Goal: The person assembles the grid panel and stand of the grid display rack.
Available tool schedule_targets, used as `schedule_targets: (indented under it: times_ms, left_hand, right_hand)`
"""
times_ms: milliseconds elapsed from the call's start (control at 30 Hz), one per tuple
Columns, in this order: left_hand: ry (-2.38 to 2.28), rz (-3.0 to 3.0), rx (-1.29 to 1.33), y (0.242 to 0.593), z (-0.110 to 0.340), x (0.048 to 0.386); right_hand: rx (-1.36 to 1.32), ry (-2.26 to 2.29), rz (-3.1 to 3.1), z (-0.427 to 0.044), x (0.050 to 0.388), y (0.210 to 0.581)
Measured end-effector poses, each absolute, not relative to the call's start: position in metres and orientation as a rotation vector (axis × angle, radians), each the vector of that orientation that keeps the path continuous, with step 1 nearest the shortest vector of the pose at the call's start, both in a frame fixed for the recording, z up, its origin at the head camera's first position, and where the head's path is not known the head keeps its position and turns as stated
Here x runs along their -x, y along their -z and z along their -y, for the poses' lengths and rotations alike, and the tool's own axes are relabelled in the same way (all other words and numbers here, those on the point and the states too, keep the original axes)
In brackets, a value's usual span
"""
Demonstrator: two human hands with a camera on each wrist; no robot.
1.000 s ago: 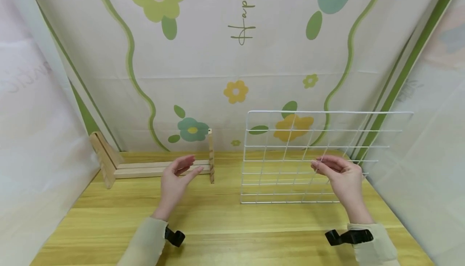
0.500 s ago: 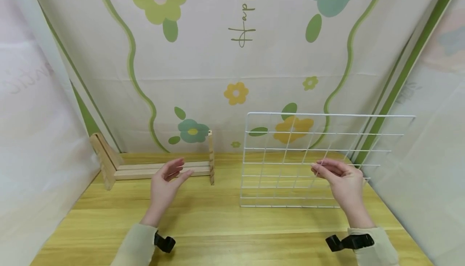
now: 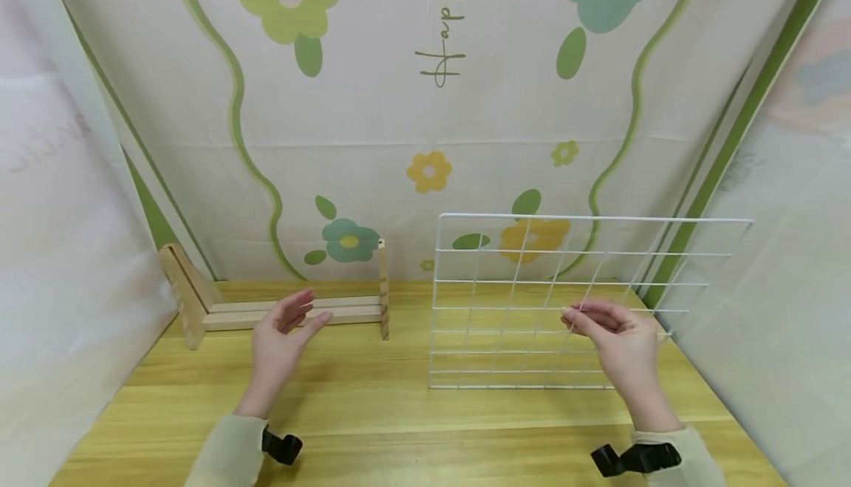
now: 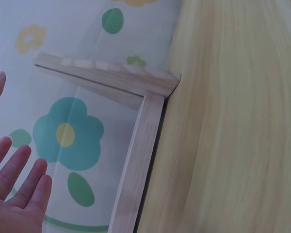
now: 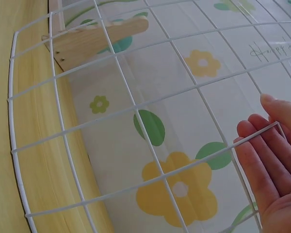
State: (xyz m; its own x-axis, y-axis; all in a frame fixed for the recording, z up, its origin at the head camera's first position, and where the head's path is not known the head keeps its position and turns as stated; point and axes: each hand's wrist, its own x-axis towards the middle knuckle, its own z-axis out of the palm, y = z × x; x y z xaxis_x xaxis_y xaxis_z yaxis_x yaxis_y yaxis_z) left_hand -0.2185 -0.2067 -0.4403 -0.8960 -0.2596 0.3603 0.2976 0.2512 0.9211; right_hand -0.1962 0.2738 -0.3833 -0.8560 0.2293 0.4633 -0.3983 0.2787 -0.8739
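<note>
A white wire grid panel [image 3: 585, 216] stands on edge over the right half of the table, tilted. My right hand [image 3: 621, 346] pinches one of its wires between thumb and fingers near its right side; the right wrist view shows the fingers behind the wire mesh [image 5: 135, 106]. My left hand [image 3: 274, 346] hovers in front of the wooden stand [image 3: 352, 315], with thumb and fingers apart and nothing between them. That stand has two upright ends joined by long rails. In the left wrist view the open fingers [image 4: 24, 179] are clear of the wooden rail [image 4: 140, 145].
The wood-grain table [image 3: 399, 435] runs back to a hanging cloth [image 3: 359, 88] printed with flowers. More cloth closes off the left side [image 3: 60, 250] and right side [image 3: 784, 265]. Bare tabletop lies between the stand and the panel and along the front.
My left hand has moved left and slightly toward me, across the front of the stand. My right hand and the wire panel have shifted a little downward and left in view.
</note>
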Motion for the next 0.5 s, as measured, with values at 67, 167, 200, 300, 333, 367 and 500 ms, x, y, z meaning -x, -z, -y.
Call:
schedule_targets:
  times_ms: [67,167,200,300,333,367,500]
  left_hand:
    - [1.677,2.083,0.027,0.439,0.210,0.218]
    - [1.649,2.093,0.004,0.439,0.217,0.217]
    - [1.637,2.100,-0.007,0.439,0.220,0.217]
    - [1.614,2.107,-0.027,0.437,0.228,0.217]
    - [1.609,2.107,-0.030,0.436,0.230,0.216]
    - [1.605,2.104,-0.038,0.436,0.233,0.216]
    - [1.589,2.100,-0.087,0.431,0.244,0.213]
  right_hand:
    - [-0.160,-1.625,2.039,-0.272,0.194,0.383]
    - [-0.174,-1.624,2.036,-0.270,0.191,0.382]
    - [-0.182,-1.636,2.031,-0.269,0.191,0.382]
    - [-0.193,-1.644,2.018,-0.267,0.188,0.383]
    - [-0.196,-1.650,2.012,-0.266,0.187,0.383]
    - [-0.197,-1.665,2.004,-0.265,0.187,0.383]
    - [-0.199,-1.695,1.981,-0.259,0.184,0.382]
